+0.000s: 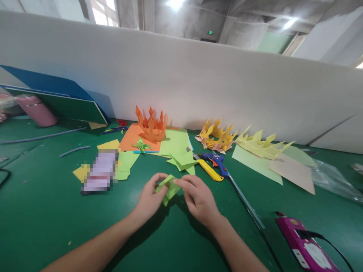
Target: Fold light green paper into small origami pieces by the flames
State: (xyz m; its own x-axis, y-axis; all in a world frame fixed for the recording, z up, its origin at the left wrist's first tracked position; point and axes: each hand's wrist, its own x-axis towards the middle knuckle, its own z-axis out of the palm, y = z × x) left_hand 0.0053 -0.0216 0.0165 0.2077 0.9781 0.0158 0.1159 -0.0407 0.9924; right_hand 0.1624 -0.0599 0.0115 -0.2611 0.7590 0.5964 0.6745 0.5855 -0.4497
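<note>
Over the counter's (159,249) near middle, our left hand (153,192) pinches the folded green paper (173,190); our right hand (200,198) meets its right edge, whether gripping we cannot tell. We're seemingly mid-fold; creasing next calls for firm fingertip pressure.

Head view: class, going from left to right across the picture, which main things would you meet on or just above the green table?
Pink bottle → pixelated purple item → orange paper crown → folded light-green paper → blue glue gun → pale yellow paper crown → magenta box with a cable plugged in.
</note>
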